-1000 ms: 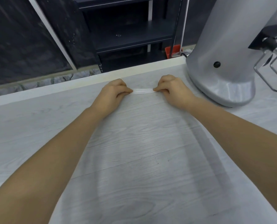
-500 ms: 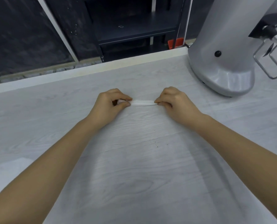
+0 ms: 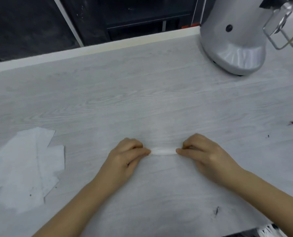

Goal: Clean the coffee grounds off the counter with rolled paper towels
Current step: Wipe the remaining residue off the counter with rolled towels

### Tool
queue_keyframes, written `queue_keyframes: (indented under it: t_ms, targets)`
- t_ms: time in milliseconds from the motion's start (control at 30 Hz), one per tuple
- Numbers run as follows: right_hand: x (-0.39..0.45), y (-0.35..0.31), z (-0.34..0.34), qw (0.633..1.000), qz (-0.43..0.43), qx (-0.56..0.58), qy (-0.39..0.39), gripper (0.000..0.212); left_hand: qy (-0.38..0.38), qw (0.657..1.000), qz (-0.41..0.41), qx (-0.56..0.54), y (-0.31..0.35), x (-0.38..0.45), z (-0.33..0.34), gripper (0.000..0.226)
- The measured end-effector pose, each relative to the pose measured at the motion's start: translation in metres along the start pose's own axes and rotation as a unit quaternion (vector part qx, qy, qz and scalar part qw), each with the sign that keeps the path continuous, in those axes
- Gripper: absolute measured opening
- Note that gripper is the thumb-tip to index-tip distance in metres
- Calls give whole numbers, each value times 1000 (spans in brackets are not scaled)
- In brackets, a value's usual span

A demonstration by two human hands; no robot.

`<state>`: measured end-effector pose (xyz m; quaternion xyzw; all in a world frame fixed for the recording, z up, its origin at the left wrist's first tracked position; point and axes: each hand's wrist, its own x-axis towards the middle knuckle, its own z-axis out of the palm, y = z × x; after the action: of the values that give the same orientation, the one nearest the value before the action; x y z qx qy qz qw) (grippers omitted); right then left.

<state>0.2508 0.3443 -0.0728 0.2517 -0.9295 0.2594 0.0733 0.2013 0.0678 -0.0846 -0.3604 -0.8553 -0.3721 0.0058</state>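
- Since the earlier frames, both hands and the roll have been drawn back from the far edge toward the near side of the counter; the grinder base, close beside the right hand a second ago, is now well apart at upper right.
- A flat sheet of white paper towel [image 3: 25, 165] with a jagged edge, not in view earlier, is now seen at the left, lying on the counter with a few dark specks on it.
- The thin white rolled paper towel [image 3: 162, 151] is held level between the two hands, low over the pale grey wood-grain counter [image 3: 142, 100]; contact with the surface cannot be told.
- Left hand [image 3: 125, 159]: fingers curled, thumb and fingertips pinched on the roll's left end.
- Right hand [image 3: 205, 154]: same posture, thumb and fingertips pinched on the right end.
- Only the short middle span of the roll is exposed; both ends are hidden inside the fingers.
- Dark coffee grounds are seen as small smears on the right side of the counter: one near the right edge [image 3: 292, 123], one lower down by the right forearm [image 3: 216, 211]. Both are apart from the roll.
- The silver metal grinder base [image 3: 234, 48] stands at the far right corner, with a wire fork [image 3: 278, 36] projecting beside it.
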Motion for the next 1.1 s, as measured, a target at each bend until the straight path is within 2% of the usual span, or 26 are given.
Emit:
queue_keyframes:
  t_ms: [167,233,367,467,600,733,867,967,1100]
  targets:
    - [-14,-12,0,1000,-19,2,0,32,0,1000,-4,1,13,-19,4,19]
    - [15,1,-4,1000,-15,-1,26,36,17,1000,-18,11,0,10,-3,15]
    - [88,42,4,996,30,-26,75,28,95,992,-85,13,-41,82,-20,12]
    - [116,54,12,995,52,-36,78,22,106,988,-110,20,-58,100,-21,12]
    - [85,32,13,997,40,-23,57,20,88,991,-95,18,-41,60,-16,11]
    - [4,-23,12,1000,-13,22,7,33,58,996,-56,36,11,-41,0,14]
    - [-44,-64,15,997,-58,41,-39,31,55,996,-68,15,51,-111,13,18]
    - [-25,-63,21,995,-91,30,-42,23,84,992,-91,28,47,-116,6,18]
    - [59,-59,44,990,-130,49,-26,24,173,967,-169,84,13,-104,-30,14]
